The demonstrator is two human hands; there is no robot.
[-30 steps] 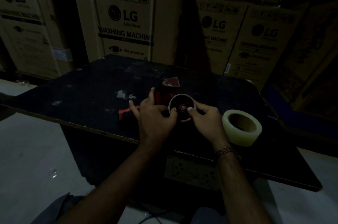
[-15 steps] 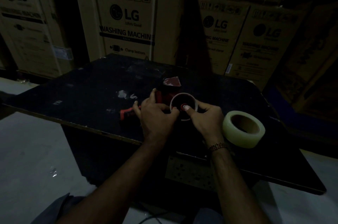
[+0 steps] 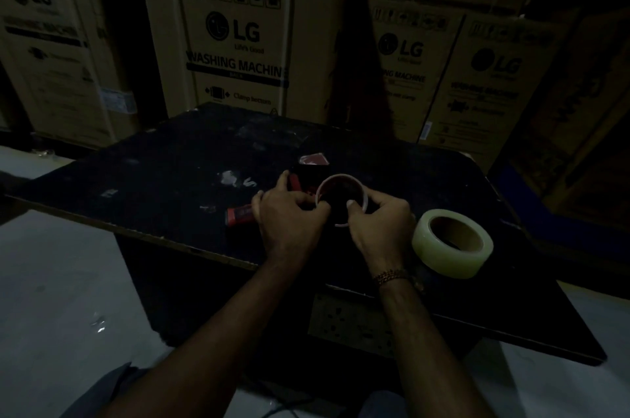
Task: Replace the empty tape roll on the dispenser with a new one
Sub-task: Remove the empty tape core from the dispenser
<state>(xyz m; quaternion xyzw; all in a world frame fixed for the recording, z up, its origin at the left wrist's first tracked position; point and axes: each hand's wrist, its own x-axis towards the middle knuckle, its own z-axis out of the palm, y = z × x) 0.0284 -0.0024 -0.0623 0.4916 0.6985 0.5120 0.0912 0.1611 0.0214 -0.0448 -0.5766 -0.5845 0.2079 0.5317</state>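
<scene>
Both hands, left (image 3: 289,213) & right (image 3: 378,223), have fingers clamped on the empty roll (image 3: 341,201) at the dispenser (image 3: 306,178), w/ the new roll (image 3: 453,243) untouched on the desk (image 3: 170,172), so prob. early.

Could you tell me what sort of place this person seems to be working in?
Probably an appliance warehouse or stockroom: stacked LG washing machine cartons line the back, and a dark, scuffed worktable stands on a bare floor in dim light.

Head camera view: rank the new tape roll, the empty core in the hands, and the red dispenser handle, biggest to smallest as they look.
1. New tape roll
2. Empty core
3. Red dispenser handle, partly hidden by the left hand, so unsure.
</scene>
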